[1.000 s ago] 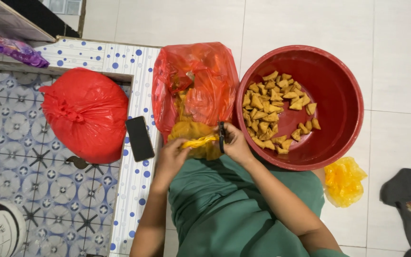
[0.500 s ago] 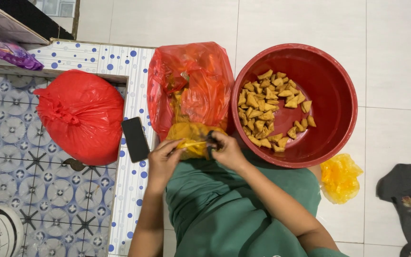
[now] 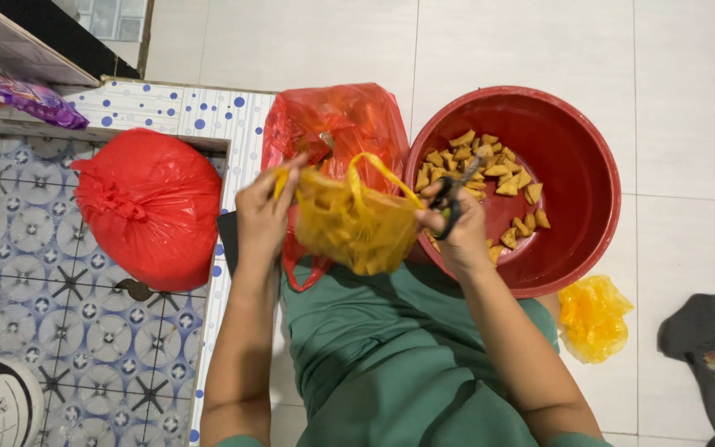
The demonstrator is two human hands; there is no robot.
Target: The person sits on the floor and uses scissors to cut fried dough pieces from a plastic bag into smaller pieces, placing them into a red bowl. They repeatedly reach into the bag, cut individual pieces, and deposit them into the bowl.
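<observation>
Above the person's green lap, between two raised hands, a small yellow bag hung over the white floor.

Left hand (image 3: 262, 217) pinched one end of the yellow bag (image 3: 356, 225) at its top, grip clenched on the plastic; right hand (image 3: 455, 225) was closed around dark scissors (image 3: 454, 199) and seemed also to catch the bag's other end. Its stretched top ran left to right from one grip to the other, with the filled belly sagging below, both hands equally close. Just beyond the right hand sat a red basin (image 3: 589, 157) of golden snack pieces (image 3: 490, 170); an open red bag (image 3: 337, 124) lay behind.
</observation>
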